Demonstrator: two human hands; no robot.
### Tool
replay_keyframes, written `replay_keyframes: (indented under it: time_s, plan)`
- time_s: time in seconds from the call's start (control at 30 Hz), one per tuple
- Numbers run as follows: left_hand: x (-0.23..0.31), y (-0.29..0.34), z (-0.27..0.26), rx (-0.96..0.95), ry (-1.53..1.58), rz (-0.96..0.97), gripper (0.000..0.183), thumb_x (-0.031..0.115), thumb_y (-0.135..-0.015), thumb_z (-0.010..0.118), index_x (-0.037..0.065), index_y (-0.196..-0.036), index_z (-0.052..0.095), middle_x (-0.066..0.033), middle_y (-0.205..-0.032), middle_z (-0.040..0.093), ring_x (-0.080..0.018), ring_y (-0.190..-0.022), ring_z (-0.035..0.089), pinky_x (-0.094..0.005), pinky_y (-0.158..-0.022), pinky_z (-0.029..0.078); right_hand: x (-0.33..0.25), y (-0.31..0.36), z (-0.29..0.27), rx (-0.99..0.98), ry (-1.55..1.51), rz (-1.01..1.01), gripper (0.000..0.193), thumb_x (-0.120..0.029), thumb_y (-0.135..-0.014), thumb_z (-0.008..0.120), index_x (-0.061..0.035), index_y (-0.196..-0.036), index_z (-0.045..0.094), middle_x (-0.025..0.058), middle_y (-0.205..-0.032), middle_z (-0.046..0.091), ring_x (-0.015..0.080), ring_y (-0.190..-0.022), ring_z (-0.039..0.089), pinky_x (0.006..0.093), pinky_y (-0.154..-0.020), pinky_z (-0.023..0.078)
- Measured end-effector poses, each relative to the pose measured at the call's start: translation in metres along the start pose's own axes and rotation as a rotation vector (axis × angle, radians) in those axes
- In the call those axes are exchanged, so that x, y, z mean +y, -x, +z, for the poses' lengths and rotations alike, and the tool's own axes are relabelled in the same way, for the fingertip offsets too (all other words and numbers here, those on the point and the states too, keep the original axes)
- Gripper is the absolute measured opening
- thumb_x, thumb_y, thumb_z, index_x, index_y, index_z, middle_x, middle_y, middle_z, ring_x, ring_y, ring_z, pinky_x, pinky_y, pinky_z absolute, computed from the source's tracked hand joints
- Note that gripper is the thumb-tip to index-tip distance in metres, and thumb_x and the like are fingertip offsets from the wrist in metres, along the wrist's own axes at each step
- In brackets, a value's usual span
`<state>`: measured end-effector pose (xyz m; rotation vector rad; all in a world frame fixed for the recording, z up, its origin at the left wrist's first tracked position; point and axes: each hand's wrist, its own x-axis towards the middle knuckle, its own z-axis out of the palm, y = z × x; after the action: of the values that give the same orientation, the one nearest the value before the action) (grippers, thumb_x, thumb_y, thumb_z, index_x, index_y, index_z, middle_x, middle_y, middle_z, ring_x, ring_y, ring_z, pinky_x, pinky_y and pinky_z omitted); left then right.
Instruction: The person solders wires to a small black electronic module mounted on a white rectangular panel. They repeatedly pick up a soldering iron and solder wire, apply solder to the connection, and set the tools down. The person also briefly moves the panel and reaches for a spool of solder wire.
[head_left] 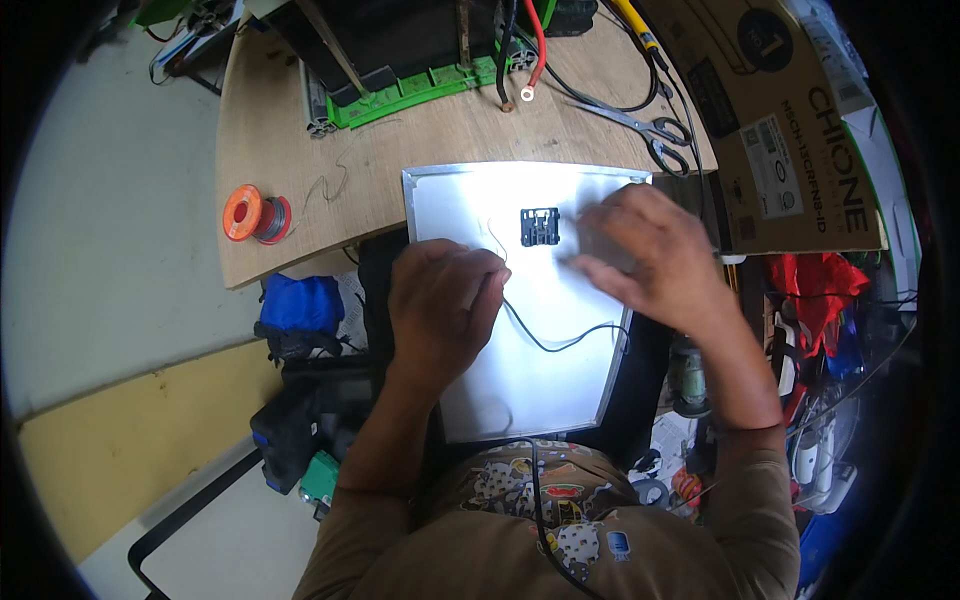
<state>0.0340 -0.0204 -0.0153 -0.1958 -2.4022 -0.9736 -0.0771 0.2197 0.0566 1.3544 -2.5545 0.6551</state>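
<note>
A framed white panel (pixel 470 390), perhaps the back of a solar panel, rests against the table edge and over my lap. On its upper part sits a small black junction box (pixel 540 227) with its inside showing. My left hand (pixel 445 300) is closed in a pinch at the panel's left side, on a thin wire (pixel 492 232) that curls up from the fingertips. From near those fingers a dark cable (pixel 555 348) curves to the panel's right edge. My right hand (pixel 650 250), somewhat blurred, hovers right of the junction box, thumb and fingers apart, with nothing visible in it.
On the wooden table (pixel 400 150) lie an orange solder spool (pixel 243 213), scissors (pixel 640 128) and a red cable (pixel 540 50) with a ring terminal. A black device with a green base (pixel 420 88) stands at the back. A cardboard box (pixel 790 150) borders the right side.
</note>
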Motion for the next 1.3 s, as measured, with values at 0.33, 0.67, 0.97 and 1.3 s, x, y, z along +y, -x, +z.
replay_keyframes:
  time_s: [0.33, 0.67, 0.97, 1.3]
  plan:
    - [0.000, -0.001, -0.001, 0.028, 0.031, 0.020, 0.019, 0.009, -0.081, 0.083, 0.013, -0.096, 0.073, -0.0013, -0.089, 0.074, -0.0243, -0.094, 0.067, -0.0379, -0.088, 0.050, -0.011, -0.009, 0.041, 0.135, 0.054, -0.076, 0.025, -0.016, -0.075, 0.085, -0.0123, -0.098, 0.074, 0.0013, -0.098, 0.069, 0.0197, -0.087, 0.068, 0.0335, -0.067, 0.059]
    - [0.000, -0.001, -0.003, -0.002, 0.028, 0.014, 0.019, 0.005, -0.079, 0.084, 0.012, -0.094, 0.074, -0.0013, -0.093, 0.075, -0.0244, -0.097, 0.066, -0.0371, -0.085, 0.054, -0.003, -0.012, 0.054, 0.262, 0.018, -0.192, 0.024, -0.009, -0.071, 0.081, -0.0093, -0.092, 0.070, 0.0028, -0.090, 0.067, 0.0186, -0.075, 0.067, 0.0307, -0.061, 0.057]
    - [0.001, -0.002, -0.004, -0.013, 0.017, 0.002, 0.018, 0.005, -0.079, 0.084, 0.012, -0.092, 0.074, 0.0003, -0.092, 0.075, -0.0242, -0.098, 0.065, -0.0365, -0.085, 0.053, 0.001, -0.013, 0.056, 0.235, 0.023, -0.209, 0.024, -0.011, -0.071, 0.081, -0.0088, -0.091, 0.069, 0.0039, -0.089, 0.066, 0.0188, -0.075, 0.067, 0.0303, -0.059, 0.056]
    - [0.000, -0.002, -0.005, -0.014, 0.020, 0.024, 0.019, 0.006, -0.079, 0.084, 0.012, -0.093, 0.074, 0.0000, -0.092, 0.075, -0.0245, -0.098, 0.065, -0.0366, -0.085, 0.052, 0.002, -0.012, 0.055, 0.215, 0.024, -0.210, 0.024, -0.011, -0.072, 0.082, -0.0084, -0.092, 0.070, 0.0047, -0.090, 0.068, 0.0195, -0.076, 0.068, 0.0305, -0.060, 0.056]
